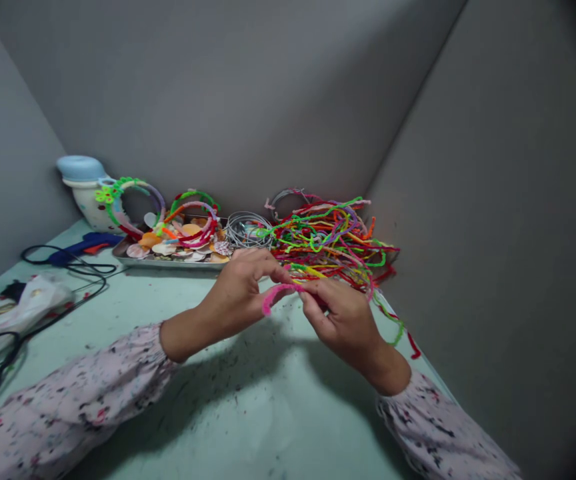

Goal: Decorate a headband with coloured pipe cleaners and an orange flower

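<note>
grey walls (208, 100); speckled pale tabletop (248, 433) under pink pipe cleaner (275, 293)

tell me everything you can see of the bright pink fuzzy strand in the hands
The pink strand is slim, with a fuzzy surface that looks like pipe cleaner. Its visible part is bent in a shallow arc, one end drooping by the thumb of the left hand, the rest running to the fingertips of the right hand, which seem to pinch it. Those fingers hide part of it, so its full length can't be told. It is held up above the pale green table.
</note>
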`<state>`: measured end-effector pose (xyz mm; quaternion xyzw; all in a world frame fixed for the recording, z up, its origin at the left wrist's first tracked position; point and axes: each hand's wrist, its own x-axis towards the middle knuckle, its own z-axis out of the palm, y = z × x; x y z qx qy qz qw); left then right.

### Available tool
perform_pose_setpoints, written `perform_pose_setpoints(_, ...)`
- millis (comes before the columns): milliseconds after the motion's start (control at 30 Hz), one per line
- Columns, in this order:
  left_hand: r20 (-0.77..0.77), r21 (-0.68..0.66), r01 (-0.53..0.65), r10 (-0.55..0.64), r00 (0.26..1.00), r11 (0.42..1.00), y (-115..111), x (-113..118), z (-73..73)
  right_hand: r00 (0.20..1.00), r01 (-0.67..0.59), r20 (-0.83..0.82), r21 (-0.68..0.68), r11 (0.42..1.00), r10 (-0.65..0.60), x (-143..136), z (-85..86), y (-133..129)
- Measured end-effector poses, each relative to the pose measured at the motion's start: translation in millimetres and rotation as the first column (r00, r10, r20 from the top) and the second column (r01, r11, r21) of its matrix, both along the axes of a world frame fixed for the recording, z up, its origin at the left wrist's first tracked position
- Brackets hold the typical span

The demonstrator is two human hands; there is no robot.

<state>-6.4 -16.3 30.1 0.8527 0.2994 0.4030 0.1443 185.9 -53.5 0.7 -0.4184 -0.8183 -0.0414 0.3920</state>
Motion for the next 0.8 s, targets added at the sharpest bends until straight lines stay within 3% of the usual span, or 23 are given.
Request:
perform_pose_setpoints(167,0.067,-0.211,0.046,-0.033,0.997,0.976,-2.9,0.8,4.0,0.998,-0.034,0.062,0.067,0.997,0.03,0.8,-1.8,0.5)
perform_pose_setpoints(333,0.112,-0.464,0.082,-0.034,0.993,0.882,-1.2,2.5,3.7,0.988,-0.029,0.155,0.111,0.993,0.012,2.6,-5.4,2.2)
perform_pose_setpoints(567,0.047,-0.398,0.029,-0.011,0.999,0.917,1.6,2.8,-0.8,0.992,0.009,0.121,0.081,0.997,-0.019,2.9,-7.2,4.0)
perform_pose_setpoints(800,0.006,-0.481,-0.034,0.042,0.999,0.876,-3.3,4.4,6.1,0.987,-0.018,0.161,0.09,0.996,0.003,3.3,-7.0,3.2)
